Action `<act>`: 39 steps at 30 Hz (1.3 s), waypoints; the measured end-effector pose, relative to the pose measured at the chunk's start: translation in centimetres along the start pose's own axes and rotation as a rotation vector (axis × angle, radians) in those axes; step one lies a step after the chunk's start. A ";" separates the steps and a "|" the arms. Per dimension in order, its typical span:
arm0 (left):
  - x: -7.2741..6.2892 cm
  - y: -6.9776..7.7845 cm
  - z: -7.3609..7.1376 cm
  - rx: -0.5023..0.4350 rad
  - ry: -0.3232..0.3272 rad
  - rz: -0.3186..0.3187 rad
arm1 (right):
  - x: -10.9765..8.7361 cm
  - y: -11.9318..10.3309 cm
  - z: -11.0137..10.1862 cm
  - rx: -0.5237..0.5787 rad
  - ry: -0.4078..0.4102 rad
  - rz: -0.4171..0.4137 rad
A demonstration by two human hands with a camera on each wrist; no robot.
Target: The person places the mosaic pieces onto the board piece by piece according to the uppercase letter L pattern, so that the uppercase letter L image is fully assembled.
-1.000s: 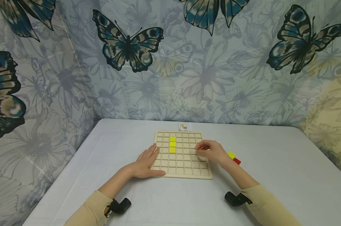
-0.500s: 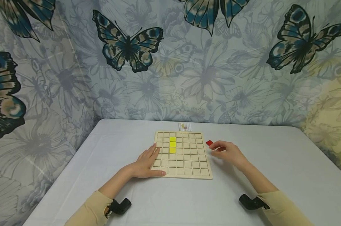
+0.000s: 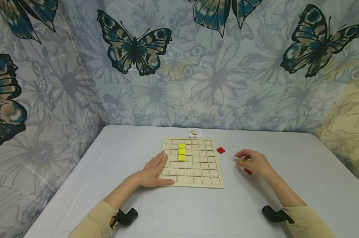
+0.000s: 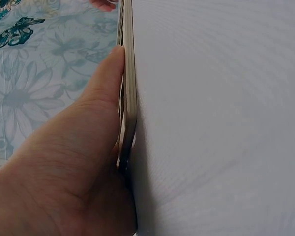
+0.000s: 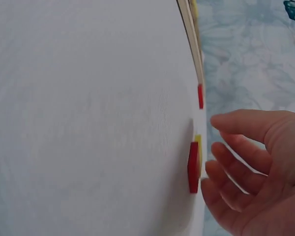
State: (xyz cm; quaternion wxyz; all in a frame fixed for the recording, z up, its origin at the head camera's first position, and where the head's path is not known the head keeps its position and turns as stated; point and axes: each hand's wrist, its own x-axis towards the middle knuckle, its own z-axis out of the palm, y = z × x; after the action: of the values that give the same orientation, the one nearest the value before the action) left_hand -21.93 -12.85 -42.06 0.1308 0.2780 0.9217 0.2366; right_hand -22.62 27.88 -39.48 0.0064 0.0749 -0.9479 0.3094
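Note:
A square wooden grid board lies on the table, with yellow square tiles in one column of its cells. My left hand rests flat over its left edge; in the left wrist view the thumb lies along the edge. Off to the right of the board, my right hand hovers over a yellow tile and a red tile on the table. Its fingers are bent and apart, holding nothing. Most of that yellow tile is hidden by the fingers in the head view.
A lone red tile lies just off the board's upper right edge. Behind the board is a small card with a printed coloured grid. A white cloth covers the table, and a butterfly-patterned backdrop stands behind.
My right hand has moved from above the board's right edge out to the right, over the yellow and red tiles. One red tile has been left beside the board. The left hand stays put.

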 end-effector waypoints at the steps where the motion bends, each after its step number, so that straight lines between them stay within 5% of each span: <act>1: 0.0 0.0 0.0 0.000 0.000 -0.001 | -0.1 0.1 -0.1 -0.008 -0.001 0.005; 39: 0.0 -0.1 0.0 -0.007 0.000 0.000 | -0.2 0.5 0.1 -0.013 -0.019 0.020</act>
State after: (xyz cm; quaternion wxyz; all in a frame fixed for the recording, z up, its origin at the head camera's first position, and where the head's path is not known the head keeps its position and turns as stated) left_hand -21.99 -12.87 -42.14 0.1316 0.2777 0.9209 0.2399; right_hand -22.51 28.30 -39.84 -0.0053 0.0685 -0.9507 0.3026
